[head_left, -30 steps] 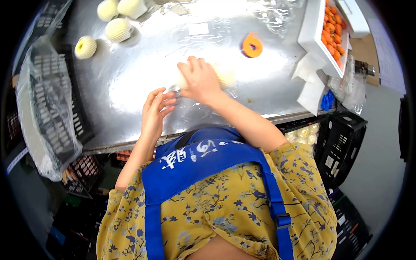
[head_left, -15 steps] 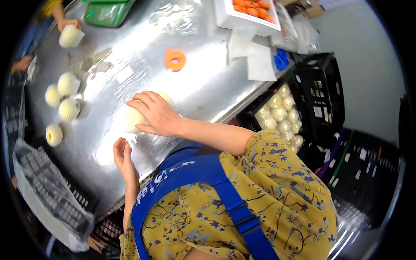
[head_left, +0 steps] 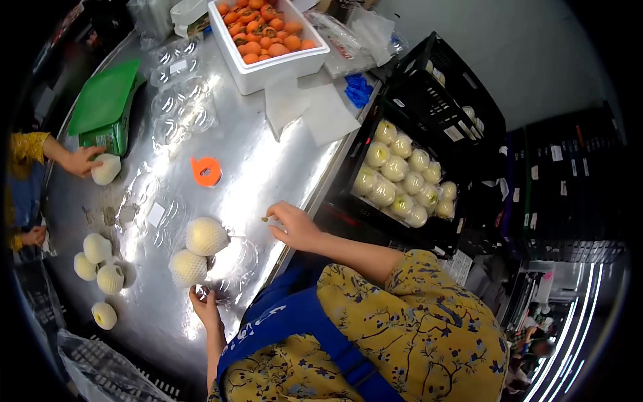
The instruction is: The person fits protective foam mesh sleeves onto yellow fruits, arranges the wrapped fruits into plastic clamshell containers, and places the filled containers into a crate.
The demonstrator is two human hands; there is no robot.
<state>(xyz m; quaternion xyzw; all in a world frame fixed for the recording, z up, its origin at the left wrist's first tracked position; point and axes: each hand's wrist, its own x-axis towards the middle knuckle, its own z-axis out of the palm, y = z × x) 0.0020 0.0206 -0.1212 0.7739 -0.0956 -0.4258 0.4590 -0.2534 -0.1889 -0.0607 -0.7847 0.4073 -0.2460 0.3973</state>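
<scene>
Two round fruits in white foam nets, an upper one (head_left: 207, 236) and a lower one (head_left: 188, 268), sit side by side on the metal table. My left hand (head_left: 206, 311) is just below the lower fruit, thumb and forefinger apart, fingertips close to its bottom edge. Clear plastic packaging (head_left: 238, 264) lies beside the fruits. To their right, my right hand (head_left: 291, 226) reaches over the table's near edge with thumb and forefinger spread. A small greenish scrap (head_left: 264, 219) shows right at its fingertips.
An orange tape dispenser (head_left: 205, 172), a green scale (head_left: 104, 100) and a white box of persimmons (head_left: 284, 77) stand farther back. Another person's hand (head_left: 82, 161) touches a netted fruit (head_left: 106, 169). Several netted fruits (head_left: 98, 248) sit left; a black crate (head_left: 358, 175) of wrapped fruit stands right.
My right hand has moved off the netted fruits toward the right, uncovering both. My left hand has come up to the lower fruit. The view has shifted, showing more of the persimmon box.
</scene>
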